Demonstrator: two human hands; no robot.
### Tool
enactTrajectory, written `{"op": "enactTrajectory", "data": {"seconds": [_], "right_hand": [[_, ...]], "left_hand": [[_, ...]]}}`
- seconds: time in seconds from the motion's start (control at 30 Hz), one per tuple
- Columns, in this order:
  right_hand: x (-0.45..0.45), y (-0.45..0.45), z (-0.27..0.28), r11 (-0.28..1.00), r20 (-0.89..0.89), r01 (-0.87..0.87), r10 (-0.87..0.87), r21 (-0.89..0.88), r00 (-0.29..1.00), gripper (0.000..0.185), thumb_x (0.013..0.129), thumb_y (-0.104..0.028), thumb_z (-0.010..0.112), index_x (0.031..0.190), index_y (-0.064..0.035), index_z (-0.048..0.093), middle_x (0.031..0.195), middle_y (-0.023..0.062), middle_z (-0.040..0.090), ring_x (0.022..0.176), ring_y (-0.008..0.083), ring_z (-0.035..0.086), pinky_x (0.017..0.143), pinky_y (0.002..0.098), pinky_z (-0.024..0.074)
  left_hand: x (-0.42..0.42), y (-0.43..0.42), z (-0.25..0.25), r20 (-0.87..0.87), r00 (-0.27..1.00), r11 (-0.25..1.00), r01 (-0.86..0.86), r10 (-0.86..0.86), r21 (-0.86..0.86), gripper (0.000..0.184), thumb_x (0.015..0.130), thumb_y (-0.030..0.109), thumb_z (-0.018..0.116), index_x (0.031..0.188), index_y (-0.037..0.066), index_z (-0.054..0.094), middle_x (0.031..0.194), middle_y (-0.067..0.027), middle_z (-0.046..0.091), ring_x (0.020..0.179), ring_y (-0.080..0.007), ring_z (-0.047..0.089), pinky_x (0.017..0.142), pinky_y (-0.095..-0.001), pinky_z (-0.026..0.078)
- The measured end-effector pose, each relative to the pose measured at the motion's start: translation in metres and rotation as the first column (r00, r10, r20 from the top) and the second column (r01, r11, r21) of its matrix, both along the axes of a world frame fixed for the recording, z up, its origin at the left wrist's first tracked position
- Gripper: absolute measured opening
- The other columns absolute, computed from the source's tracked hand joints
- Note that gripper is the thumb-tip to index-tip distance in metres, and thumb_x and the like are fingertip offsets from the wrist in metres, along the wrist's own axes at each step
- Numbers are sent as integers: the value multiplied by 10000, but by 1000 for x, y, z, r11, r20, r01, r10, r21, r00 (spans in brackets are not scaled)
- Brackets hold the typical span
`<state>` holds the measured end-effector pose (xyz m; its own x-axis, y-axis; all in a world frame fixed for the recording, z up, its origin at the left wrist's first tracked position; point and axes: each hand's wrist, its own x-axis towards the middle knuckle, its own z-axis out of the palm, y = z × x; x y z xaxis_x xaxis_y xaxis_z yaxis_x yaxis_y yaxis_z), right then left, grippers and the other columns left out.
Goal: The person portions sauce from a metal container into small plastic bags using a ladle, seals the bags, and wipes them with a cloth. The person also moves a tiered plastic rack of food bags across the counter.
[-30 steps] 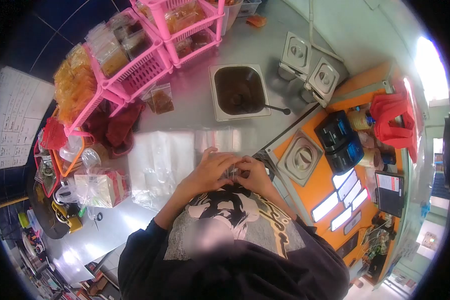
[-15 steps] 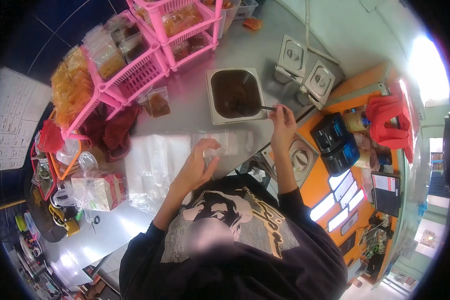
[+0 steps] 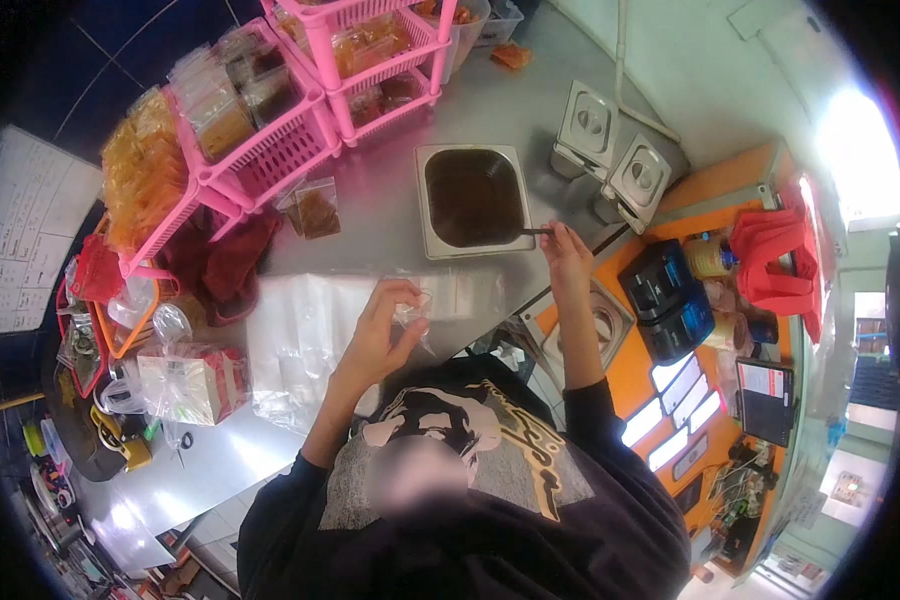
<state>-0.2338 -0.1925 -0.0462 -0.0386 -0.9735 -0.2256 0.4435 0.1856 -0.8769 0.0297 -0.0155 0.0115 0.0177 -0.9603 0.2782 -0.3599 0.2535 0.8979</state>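
A square metal pan (image 3: 431, 243) holds dark brown sauce (image 3: 473, 196). My right hand (image 3: 568, 262), beside the pan's near right corner, grips the dark handle of a spoon (image 3: 532, 232); its far end is hidden in the sauce. Nearer to me, my left hand (image 3: 378, 335) has curved fingers around a thin clear plastic bag (image 3: 413, 308), which is hard to make out. Under and beside that hand, larger clear plastic bags (image 3: 292, 335) lie flat on the steel counter. A small filled packet (image 3: 318, 209) lies left of the pan.
Pink stacked baskets (image 3: 260, 165) with filled packets stand at the back left. Two lidded metal containers (image 3: 587, 122) are right of the pan. A black device (image 3: 665, 300) and several phones (image 3: 682, 385) are on the orange surface. A wrapped box (image 3: 185, 385) sits left.
The spoon's rounded end, faintly visible in the sauce before, is hidden now. My left hand has shifted slightly left, its fingers more curled at the clear bag. My right hand keeps the handle.
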Motion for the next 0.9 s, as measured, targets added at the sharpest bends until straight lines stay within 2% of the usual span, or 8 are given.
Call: {"op": "enactTrajectory", "data": {"seconds": [0.2,0.33,0.4,0.53,0.63,0.7,0.83,0.9], "right_hand": [[-18,1,-17,997,213,-13,-3,74,977,168,938,-117,534,1001,35,562,984,152,622,834,182,618,763,272,551],[-23,4,-20,997,214,39,-51,60,975,165,938,-127,537,970,34,561,990,157,622,833,186,619,772,267,553],[-21,7,-17,987,200,106,-128,121,971,165,939,-133,538,955,30,558,995,160,621,840,192,620,775,267,552],[-26,11,-21,992,249,104,-117,64,961,159,937,-136,544,939,22,556,995,161,624,847,196,621,783,266,551],[-25,15,-19,994,234,104,-109,38,966,154,946,-139,527,941,12,555,990,161,630,853,199,624,787,276,550],[-25,15,-21,990,223,135,-141,40,965,159,960,-154,499,955,-3,550,988,163,633,854,204,625,781,286,551],[-26,15,-26,988,210,153,-151,8,966,173,970,-176,480,965,-15,544,991,164,634,854,207,625,783,296,548],[-24,14,-24,986,198,168,-162,-15,967,169,969,-178,480,959,-21,541,989,162,635,840,207,623,789,294,541]], "left_hand": [[0,-1,-1,-24,996,996,-82,81,-24,278,775,72,658,1010,30,515,1034,-152,548,982,-291,550,881,-354,421],[0,-2,0,-10,992,992,-122,122,-20,293,764,72,666,1016,28,524,1017,-146,559,968,-283,560,876,-357,429],[0,-4,0,-2,991,989,-136,136,-62,299,754,67,672,1015,27,532,1009,-149,563,956,-286,566,872,-358,434],[0,-6,-4,13,991,988,-132,133,-77,340,754,56,678,1054,26,519,1021,-140,557,976,-271,557,890,-353,425],[-6,-9,-11,-113,977,979,-190,181,-74,402,749,40,696,1095,19,492,1029,-124,544,998,-239,541,923,-350,405],[-10,-15,-7,-364,913,971,-226,182,-80,456,739,15,711,1125,14,468,1034,-109,530,1011,-211,524,950,-337,385],[-6,-28,-11,-344,921,975,-215,182,-62,480,720,11,736,1119,14,469,1022,-102,531,1004,-199,523,954,-326,381],[-3,-38,-10,-189,952,963,-260,242,-76,447,705,98,763,1075,25,522,986,-101,604,947,-216,575,879,-337,436]]}}
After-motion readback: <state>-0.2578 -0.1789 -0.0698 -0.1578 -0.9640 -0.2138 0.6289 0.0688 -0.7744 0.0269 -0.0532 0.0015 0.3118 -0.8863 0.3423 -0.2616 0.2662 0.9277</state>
